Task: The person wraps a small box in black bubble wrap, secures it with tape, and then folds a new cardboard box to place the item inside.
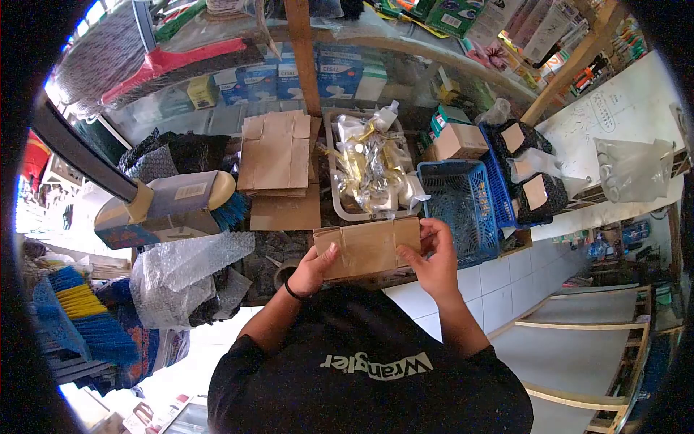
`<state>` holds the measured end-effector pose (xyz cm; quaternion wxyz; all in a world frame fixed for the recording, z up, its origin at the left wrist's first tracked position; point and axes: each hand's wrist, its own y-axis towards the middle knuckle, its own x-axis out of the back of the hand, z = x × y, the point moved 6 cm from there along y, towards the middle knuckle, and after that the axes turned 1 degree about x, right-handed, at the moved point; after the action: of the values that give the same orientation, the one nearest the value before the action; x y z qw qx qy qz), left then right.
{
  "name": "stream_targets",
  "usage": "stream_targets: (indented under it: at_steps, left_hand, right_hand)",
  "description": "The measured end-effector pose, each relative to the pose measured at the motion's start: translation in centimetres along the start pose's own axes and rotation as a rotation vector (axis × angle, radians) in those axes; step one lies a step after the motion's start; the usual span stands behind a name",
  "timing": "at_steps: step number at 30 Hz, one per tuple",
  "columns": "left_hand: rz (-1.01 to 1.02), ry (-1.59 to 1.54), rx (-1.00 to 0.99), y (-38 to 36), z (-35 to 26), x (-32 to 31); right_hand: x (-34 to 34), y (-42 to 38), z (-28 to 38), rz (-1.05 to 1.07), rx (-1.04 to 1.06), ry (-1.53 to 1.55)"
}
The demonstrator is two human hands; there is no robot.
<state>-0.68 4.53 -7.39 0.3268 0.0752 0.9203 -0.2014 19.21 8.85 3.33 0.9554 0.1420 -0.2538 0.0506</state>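
Note:
A folded piece of brown cardboard (370,244) is held level in front of my chest. My left hand (312,270) grips its left end with the thumb on top. At the right end, my right hand (434,253) pinches it between thumb and fingers; the fingertips beneath are hidden. Just beyond the cardboard stands a white plastic tray (338,195) full of clear and gold-coloured wrapped pieces, too jumbled to name. Left of the tray lies a stack of flat cardboard pieces (276,153). A blue plastic basket (457,210) sits to its right.
A blue-bristled broom head (170,206) and bubble wrap (184,271) are at the left. Several blue boxes (340,74) show behind glass. Another blue basket (499,170) holds dark wrapped items. A wooden post (302,58) rises behind the stack.

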Motion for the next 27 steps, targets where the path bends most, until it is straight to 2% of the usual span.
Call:
stream_targets:
  at_steps: [2, 5, 8, 11, 14, 16, 19, 20, 22, 24, 26, 27]
  left_hand:
    - [0.033, -0.015, -0.012, -0.1, 0.1, -0.2]
    - [0.04, 0.006, -0.049, 0.0, -0.1, -0.5]
    - [0.032, 0.033, -0.08, 0.2, -0.6, -1.2]
    - [0.024, 0.1, -0.043, -0.2, 1.3, 0.0]
    - [0.078, 0.168, -0.079, 0.5, -1.5, -2.2]
    - [0.093, 0.144, -0.124, 0.4, -1.2, -2.6]
    - [0.037, 0.152, -0.115, 0.7, -0.9, -2.2]
    - [-0.041, 0.135, -0.083, 0.7, -0.8, -2.0]
    - [-0.195, 0.111, -0.026, 0.4, -1.4, -2.3]
    - [-0.229, 0.126, -0.047, 0.3, 0.1, -0.8]
    - [-0.201, -0.117, 0.088, 0.4, 0.5, -0.9]
    - [-0.197, -0.103, 0.086, 0.6, 0.2, -1.0]
  right_hand:
    - [0.5, -0.1, 1.0, -0.064, 0.137, -0.179]
    - [0.5, -0.3, 2.2, -0.045, 0.246, -0.366]
    - [-0.3, -0.2, 1.3, 0.075, 0.151, -0.117]
    - [-0.4, -0.4, 0.3, 0.031, 0.151, -0.073]
    - [-0.1, -0.1, 0.3, 0.008, 0.076, -0.103]
    - [-0.6, 0.2, -0.7, -0.022, 0.098, -0.078]
    - [-0.7, 0.0, -1.2, -0.061, 0.097, -0.022]
    - [-0.8, -0.1, -1.2, -0.07, 0.093, 0.002]
    - [-1.0, -0.2, -0.4, -0.084, 0.198, 0.04]
    - [-1.0, -0.8, 0.9, -0.098, 0.289, 0.008]
    - [-1.2, -1.4, 1.3, -0.126, 0.416, 0.027]
    - [-1.1, -1.7, 1.4, -0.139, 0.478, 0.033]
